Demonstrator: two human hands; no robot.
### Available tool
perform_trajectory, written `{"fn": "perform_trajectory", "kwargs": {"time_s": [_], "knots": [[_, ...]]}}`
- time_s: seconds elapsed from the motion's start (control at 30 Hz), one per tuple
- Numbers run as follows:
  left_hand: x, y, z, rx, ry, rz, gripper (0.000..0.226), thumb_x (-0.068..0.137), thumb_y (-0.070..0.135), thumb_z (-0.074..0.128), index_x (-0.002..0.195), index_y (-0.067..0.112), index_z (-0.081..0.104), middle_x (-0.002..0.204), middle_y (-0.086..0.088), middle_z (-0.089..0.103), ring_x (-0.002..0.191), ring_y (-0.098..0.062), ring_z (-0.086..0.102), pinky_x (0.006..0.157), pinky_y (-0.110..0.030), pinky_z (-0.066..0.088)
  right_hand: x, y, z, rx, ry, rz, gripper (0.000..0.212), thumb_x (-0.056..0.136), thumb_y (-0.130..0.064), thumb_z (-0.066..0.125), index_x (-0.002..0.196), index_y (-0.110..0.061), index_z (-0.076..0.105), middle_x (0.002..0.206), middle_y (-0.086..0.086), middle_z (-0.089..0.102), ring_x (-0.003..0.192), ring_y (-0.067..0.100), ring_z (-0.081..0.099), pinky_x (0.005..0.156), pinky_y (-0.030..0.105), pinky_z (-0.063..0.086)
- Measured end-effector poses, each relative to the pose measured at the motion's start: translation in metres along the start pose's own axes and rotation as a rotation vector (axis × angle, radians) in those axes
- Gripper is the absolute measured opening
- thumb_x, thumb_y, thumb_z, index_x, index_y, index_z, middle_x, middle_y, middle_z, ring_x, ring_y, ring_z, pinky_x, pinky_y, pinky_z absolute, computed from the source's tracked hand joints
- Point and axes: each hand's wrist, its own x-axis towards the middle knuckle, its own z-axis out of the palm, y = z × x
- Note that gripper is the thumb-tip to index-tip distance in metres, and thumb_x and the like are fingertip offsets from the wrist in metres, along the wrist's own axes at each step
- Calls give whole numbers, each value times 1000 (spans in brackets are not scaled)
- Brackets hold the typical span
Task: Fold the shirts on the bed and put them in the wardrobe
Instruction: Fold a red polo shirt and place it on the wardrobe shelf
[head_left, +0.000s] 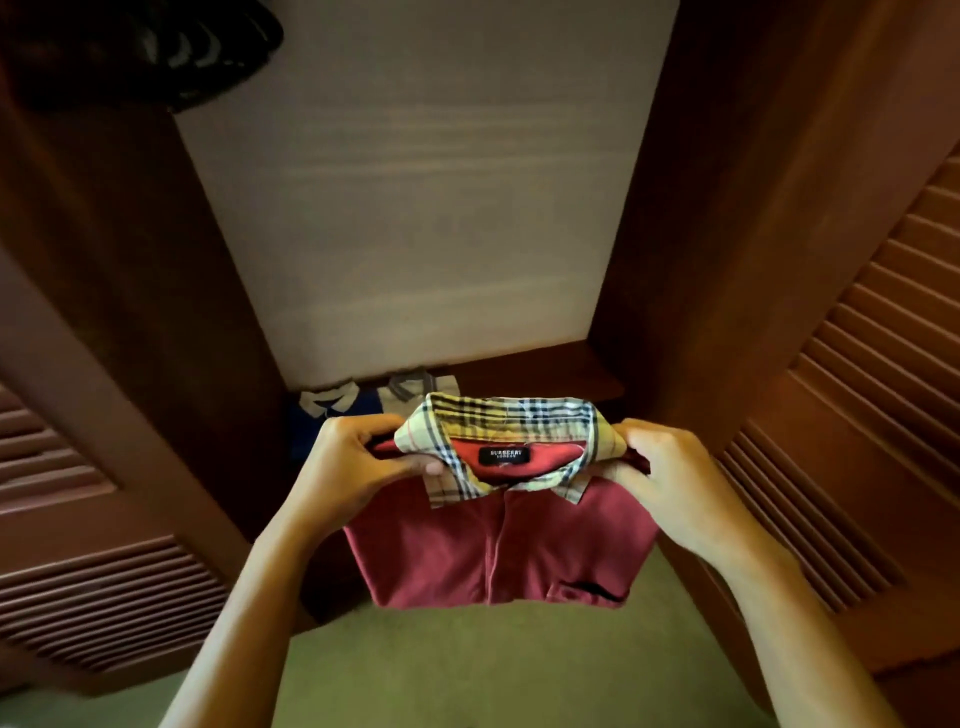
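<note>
Left hand (347, 467) and right hand (670, 480) each grip a folded red shirt (498, 551) by its plaid collar (511, 423), before the open wardrobe (426, 208).

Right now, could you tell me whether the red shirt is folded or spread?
Folded: the red shirt is a compact rectangle, left hand and right hand gripping its collar.

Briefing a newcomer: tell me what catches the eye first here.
A folded red shirt with a plaid collar hangs centre frame, pinched at the collar by the left grip and right grip. Behind it, two folded shirts lie on the wardrobe shelf, between brown louvred doors.
</note>
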Motion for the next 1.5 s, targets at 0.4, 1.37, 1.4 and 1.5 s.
{"fn": "perform_trajectory", "kwargs": {"time_s": [0.4, 1.37, 1.4, 1.5], "knots": [[226, -106, 52, 61, 69, -129, 29, 74, 28, 86, 101, 25, 76, 99, 14, 76, 95, -6, 71, 86, -32, 56, 241, 153, 33, -48, -66, -38, 12, 90, -25, 69, 101, -26, 70, 92, -16, 63, 87, 4, 62, 73, 36, 54], [580, -718, 332, 685, -269, -444, 95, 75, 62, 75, 155, 31, 33, 163, -1, 21, 151, -26, 15, 119, -50, 13, 626, 685, 475, -285, -785, 107, 93, 87, -52, 67, 156, -42, 5, 166, 0, -6, 152, 30, -1, 118, 60, 15], [575, -724, 335, 715, -364, -444, 102, 75, 65, 72, 158, 32, 23, 167, 2, 12, 153, -25, 7, 121, -50, 7, 621, 687, 478, -276, -819, 104, 97, 86, -52, 68, 155, -43, 0, 165, -1, -12, 152, 29, -6, 118, 59, 15], [573, -733, 331, 758, -437, -438, 113, 72, 70, 71, 159, 37, 7, 168, 5, 2, 154, -23, 2, 122, -47, 4, 619, 696, 481, -220, -842, 117, 103, 85, -47, 70, 154, -43, -5, 162, -2, -22, 151, 27, -15, 119, 58, 14]]}}
